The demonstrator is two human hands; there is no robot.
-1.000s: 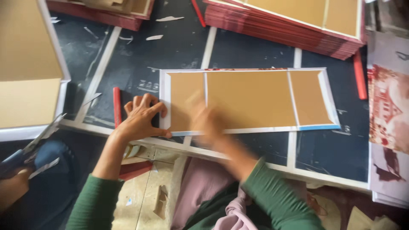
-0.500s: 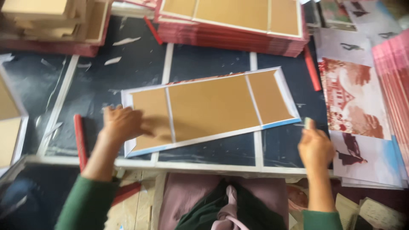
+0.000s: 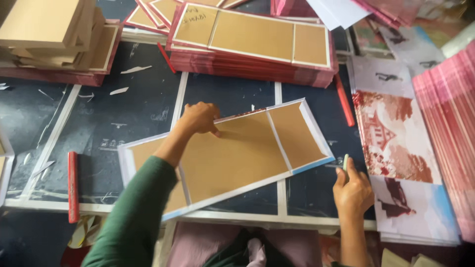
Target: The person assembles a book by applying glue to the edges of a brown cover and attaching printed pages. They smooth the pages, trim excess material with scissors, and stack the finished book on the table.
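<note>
A long brown cardboard cover piece (image 3: 232, 153) with white paper edges and three panels lies tilted on the dark work table (image 3: 123, 109). My left hand (image 3: 199, 118) grips its far edge near the middle, the green sleeve crossing the board. My right hand (image 3: 352, 190) rests at the table's near right, just off the board's right corner, pinching a small pale flat tool (image 3: 345, 162) that points upward.
A tall stack of similar covers (image 3: 252, 42) sits at the back. Brown boards (image 3: 44, 29) are piled back left. Printed red and white sheets (image 3: 396, 143) and pink stacked sheets (image 3: 450, 123) lie on the right. Red sticks (image 3: 72, 185) lie on the table.
My left hand has moved from the board's left end to its far edge, and the board has turned more steeply. My right hand has shifted slightly left.
</note>
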